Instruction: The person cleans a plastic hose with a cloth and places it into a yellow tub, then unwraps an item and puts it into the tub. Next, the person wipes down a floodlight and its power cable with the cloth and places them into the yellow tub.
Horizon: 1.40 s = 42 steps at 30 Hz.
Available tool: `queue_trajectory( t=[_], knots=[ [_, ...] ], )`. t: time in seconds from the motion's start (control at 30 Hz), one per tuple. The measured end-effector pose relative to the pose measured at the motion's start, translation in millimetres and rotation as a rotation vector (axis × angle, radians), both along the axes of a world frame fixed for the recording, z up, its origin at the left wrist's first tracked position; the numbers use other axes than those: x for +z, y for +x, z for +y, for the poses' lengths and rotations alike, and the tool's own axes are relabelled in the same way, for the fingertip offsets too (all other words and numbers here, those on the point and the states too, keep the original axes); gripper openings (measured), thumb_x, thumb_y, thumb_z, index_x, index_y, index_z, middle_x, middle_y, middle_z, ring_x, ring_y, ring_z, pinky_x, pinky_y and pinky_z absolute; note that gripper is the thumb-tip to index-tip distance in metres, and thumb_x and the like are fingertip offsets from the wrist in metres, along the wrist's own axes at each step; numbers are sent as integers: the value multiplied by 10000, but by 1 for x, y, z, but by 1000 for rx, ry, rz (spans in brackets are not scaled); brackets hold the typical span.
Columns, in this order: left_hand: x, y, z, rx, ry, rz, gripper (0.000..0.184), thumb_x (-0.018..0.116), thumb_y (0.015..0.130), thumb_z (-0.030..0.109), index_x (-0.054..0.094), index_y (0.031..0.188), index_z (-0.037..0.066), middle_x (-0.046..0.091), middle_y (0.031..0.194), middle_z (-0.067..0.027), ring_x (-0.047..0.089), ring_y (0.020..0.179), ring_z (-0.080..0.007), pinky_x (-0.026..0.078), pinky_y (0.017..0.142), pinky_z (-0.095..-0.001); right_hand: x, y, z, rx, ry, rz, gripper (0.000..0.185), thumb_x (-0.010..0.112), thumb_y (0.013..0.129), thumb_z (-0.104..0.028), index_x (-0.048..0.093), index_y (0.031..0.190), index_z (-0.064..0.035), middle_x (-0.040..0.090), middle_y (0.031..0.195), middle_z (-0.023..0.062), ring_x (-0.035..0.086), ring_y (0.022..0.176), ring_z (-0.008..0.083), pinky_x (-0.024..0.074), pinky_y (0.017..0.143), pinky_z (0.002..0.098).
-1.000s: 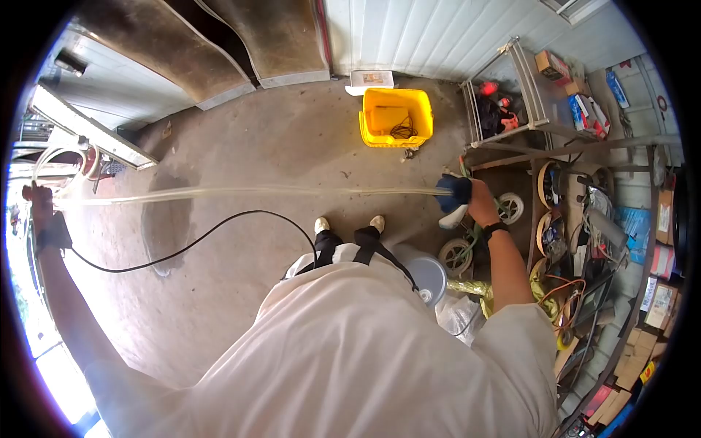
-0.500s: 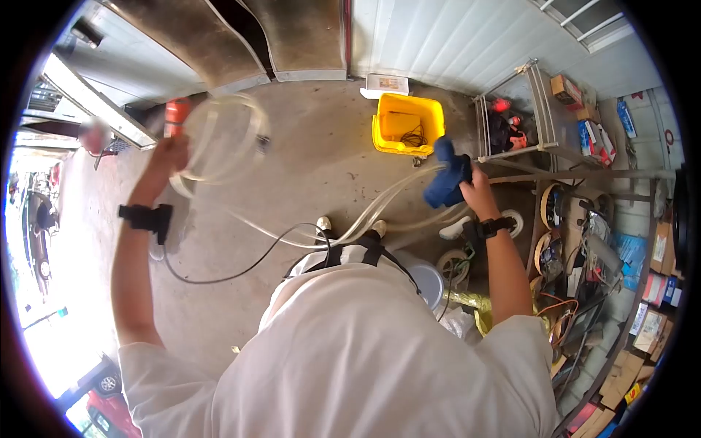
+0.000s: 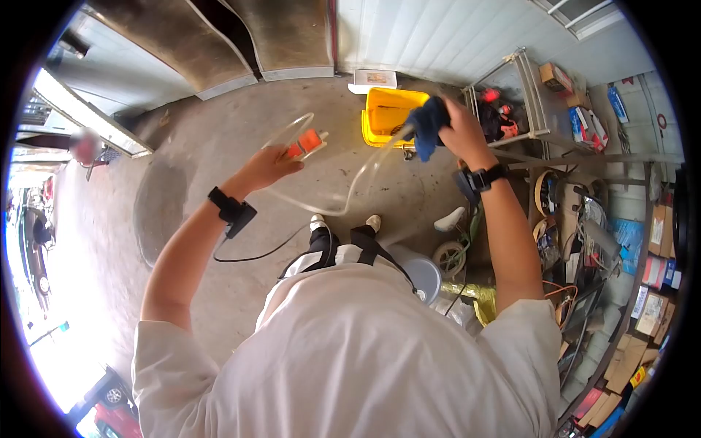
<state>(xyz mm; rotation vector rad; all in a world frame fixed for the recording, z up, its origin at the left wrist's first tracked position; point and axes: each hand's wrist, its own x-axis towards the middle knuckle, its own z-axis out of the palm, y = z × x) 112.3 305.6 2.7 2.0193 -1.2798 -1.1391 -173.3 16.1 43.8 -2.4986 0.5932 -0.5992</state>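
Note:
A translucent hose [image 3: 353, 191] hangs in a loop between my two hands, blurred in places. My left hand [image 3: 264, 169] is closed around part of it, together with an orange cylindrical piece [image 3: 307, 143] that sticks out past the fingers. I cannot make out exactly what that piece is. In my right hand [image 3: 463, 136] a dark blue cloth [image 3: 426, 127] is gripped, and the hose runs into its folds. Both wrists wear black straps with small boxes; a thin dark cable trails from the left one.
Beyond the cloth, a yellow bucket [image 3: 377, 117] stands on the concrete floor near a white tray [image 3: 374, 80]. On the right are a metal rack [image 3: 531, 102], a small wheeled bike [image 3: 450, 258] and shelves of boxes. A grey bucket [image 3: 423, 280] sits beside my legs.
My left hand has come inward to the right with the orange piece, and the wide hose coils by it have shrunk. My right hand has risen slightly and moved toward the yellow bucket.

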Motion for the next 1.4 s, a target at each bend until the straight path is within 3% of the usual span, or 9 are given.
queue_trajectory(
  t=[0.17, 0.43, 0.63, 0.77, 0.87, 1.0, 1.1, 1.27, 1.4],
  knots=[
    [5, -21, -24, 154, -36, 294, 238, 660, 854, 289, 545, 811, 85, 481, 659, 47, 451, 599, -49, 384, 547, -227, 16, 35, 6, -87, 41, 127, 388, 542, 700, -83, 572, 1077, 3, 633, 947, 244, 592, 921, 409, 466, 785, 464],
    [36, -29, -26, 130, -54, 278, 260, 670, 845, 301, 582, 832, 56, 512, 691, 31, 470, 630, -65, 400, 578, -235, 40, 42, -13, 23, 55, 123, 397, 549, 729, -91, 561, 1115, 1, 649, 953, 225, 614, 935, 382, 479, 791, 389],
    [30, -18, -13, 19, -162, 129, 325, 695, 835, 294, 610, 974, 13, 582, 780, 11, 505, 747, -80, 445, 685, -273, 34, 31, -15, 146, 504, -11, 409, 562, 801, -49, 542, 1208, -14, 646, 1087, 156, 616, 1022, 267, 453, 891, 329],
    [51, -18, -6, -217, -134, 196, 292, 730, 800, 237, 635, 986, 32, 636, 805, -12, 567, 760, -138, 466, 719, -309, 25, 32, -7, 339, 120, -65, 369, 594, 795, -35, 558, 1162, -39, 635, 1090, 112, 610, 991, 271, 451, 918, 329],
    [61, -15, -10, -576, -50, -71, 259, 748, 746, 183, 643, 942, 51, 662, 821, -59, 624, 787, -248, 478, 715, -360, 53, 41, 2, 564, -615, 96, 275, 607, 747, -54, 575, 1016, -103, 609, 990, 19, 578, 964, 231, 442, 945, 345],
    [64, -35, -5, -1022, -57, -701, 137, 697, 696, 141, 647, 816, 98, 647, 824, -23, 602, 823, -236, 471, 802, -332, 70, 51, 4, 806, -1064, 40, 194, 577, 755, -91, 540, 933, -159, 563, 932, -4, 550, 974, 175, 432, 967, 376],
    [54, -53, -14, -1202, -290, -999, 71, 667, 691, 108, 608, 723, 130, 617, 783, 15, 575, 838, -196, 443, 851, -301, 83, 60, 8, 780, -987, -45, 220, 580, 760, -102, 559, 974, -145, 567, 938, 9, 550, 974, 185, 426, 979, 369],
    [65, -38, -32, -1101, -820, -1344, 139, 598, 725, 139, 562, 860, 140, 580, 902, 22, 549, 1005, -161, 396, 998, -315, 97, 82, 17, 672, -728, -81, 294, 580, 775, -90, 581, 1068, -125, 590, 974, 41, 567, 991, 220, 453, 903, 351],
    [69, -24, -34, -966, -1062, -1302, 169, 598, 743, 160, 589, 911, 169, 599, 997, 44, 548, 1022, -144, 409, 967, -321, 92, 97, 39, 591, -366, 67, 402, 567, 703, 7, 554, 1101, -49, 630, 996, 139, 597, 941, 331, 478, 795, 399]
  ],
)
